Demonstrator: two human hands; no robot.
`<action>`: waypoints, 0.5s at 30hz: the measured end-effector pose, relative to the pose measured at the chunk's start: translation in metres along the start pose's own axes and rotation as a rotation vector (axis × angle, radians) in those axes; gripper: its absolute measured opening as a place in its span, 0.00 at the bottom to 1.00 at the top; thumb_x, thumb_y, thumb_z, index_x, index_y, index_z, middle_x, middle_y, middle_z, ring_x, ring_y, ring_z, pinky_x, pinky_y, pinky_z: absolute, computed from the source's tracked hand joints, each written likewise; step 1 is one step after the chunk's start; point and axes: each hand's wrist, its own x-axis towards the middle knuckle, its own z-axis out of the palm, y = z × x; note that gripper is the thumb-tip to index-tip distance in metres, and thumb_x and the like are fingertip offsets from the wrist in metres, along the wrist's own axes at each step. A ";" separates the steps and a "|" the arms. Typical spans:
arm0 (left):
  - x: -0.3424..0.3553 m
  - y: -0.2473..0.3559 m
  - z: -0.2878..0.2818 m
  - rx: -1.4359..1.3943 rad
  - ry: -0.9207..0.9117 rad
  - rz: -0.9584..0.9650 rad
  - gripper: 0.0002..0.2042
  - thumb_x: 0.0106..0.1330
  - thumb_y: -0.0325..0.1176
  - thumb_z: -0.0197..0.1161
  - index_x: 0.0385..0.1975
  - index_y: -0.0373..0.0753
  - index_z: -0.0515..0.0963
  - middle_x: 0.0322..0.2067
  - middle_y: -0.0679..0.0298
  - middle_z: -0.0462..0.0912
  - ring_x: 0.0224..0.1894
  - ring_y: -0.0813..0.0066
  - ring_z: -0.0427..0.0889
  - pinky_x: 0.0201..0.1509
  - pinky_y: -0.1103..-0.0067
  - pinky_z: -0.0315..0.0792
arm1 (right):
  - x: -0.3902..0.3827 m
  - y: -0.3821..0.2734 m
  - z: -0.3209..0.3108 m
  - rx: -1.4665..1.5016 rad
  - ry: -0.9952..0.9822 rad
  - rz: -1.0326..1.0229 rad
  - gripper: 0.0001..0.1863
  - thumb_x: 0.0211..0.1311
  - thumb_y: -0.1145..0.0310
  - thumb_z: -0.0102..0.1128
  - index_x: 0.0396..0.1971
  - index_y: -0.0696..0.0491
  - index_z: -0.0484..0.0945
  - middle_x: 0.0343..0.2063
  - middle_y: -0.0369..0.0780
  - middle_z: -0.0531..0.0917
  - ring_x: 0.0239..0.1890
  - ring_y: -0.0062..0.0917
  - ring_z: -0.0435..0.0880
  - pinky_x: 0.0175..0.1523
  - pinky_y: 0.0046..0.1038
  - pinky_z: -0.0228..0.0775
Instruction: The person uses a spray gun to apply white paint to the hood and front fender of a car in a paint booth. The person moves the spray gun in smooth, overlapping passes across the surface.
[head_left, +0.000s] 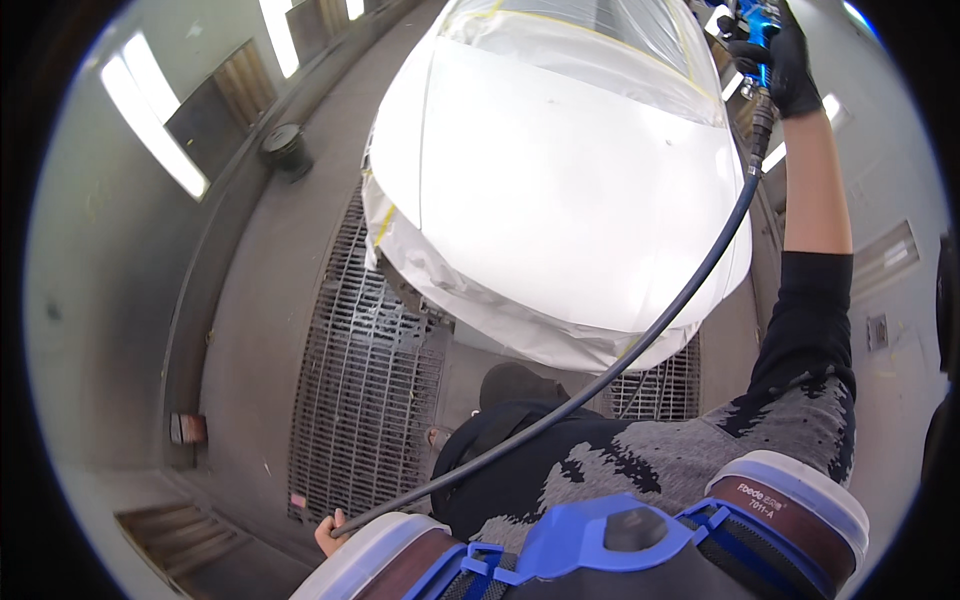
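My right hand [793, 75], in a black glove, is raised at the upper right with its fingers wrapped round a blue spray gun [760, 28]. A dark air hose [655, 325] is coupled to the bottom of the gun and sweeps down across my body. At the lower left, my bare left hand [328, 536] is closed round that hose; part of this hand is hidden by the respirator. Ahead of me stands a car with a white hood [570, 190]. Masking film [640, 25] and yellow tape cover its windshield, and white masking sheet [500, 315] hangs along its front.
A blue respirator [590, 540] with two round filters fills the lower foreground. Slatted floor grating [365, 400] lies at the car's left front. A dark bucket [287, 150] stands by the left wall, beneath bright lights [150, 110]. Another wall [900, 170] runs close on the right.
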 end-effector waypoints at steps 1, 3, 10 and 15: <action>0.023 0.006 0.002 -0.004 -0.053 -0.002 0.28 0.76 0.36 0.64 0.15 0.39 0.56 0.11 0.68 0.52 0.17 0.84 0.50 0.20 0.73 0.46 | 0.013 -0.001 0.003 -0.002 -0.010 0.043 0.45 0.64 0.24 0.46 0.53 0.56 0.78 0.25 0.35 0.77 0.12 0.13 0.64 0.15 0.14 0.56; 0.065 0.017 0.018 0.003 -0.162 0.007 0.27 0.76 0.36 0.64 0.15 0.39 0.56 0.11 0.68 0.53 0.18 0.84 0.51 0.20 0.72 0.46 | 0.037 0.009 -0.006 0.005 -0.124 0.148 0.47 0.61 0.21 0.46 0.52 0.55 0.78 0.24 0.35 0.77 0.11 0.13 0.63 0.14 0.15 0.57; 0.188 0.076 0.120 0.073 -0.461 0.018 0.26 0.75 0.36 0.64 0.15 0.38 0.57 0.12 0.67 0.54 0.18 0.82 0.52 0.21 0.72 0.48 | 0.178 0.105 -0.074 -0.311 0.210 0.212 0.48 0.66 0.22 0.29 0.44 0.54 0.81 0.19 0.36 0.76 0.08 0.16 0.63 0.11 0.20 0.56; 0.259 0.129 0.192 0.116 -0.600 0.051 0.26 0.75 0.35 0.64 0.16 0.38 0.58 0.12 0.66 0.55 0.18 0.80 0.54 0.21 0.71 0.49 | 0.260 0.195 -0.161 -0.277 0.361 0.400 0.47 0.68 0.23 0.25 0.40 0.53 0.80 0.19 0.36 0.76 0.08 0.16 0.63 0.11 0.22 0.56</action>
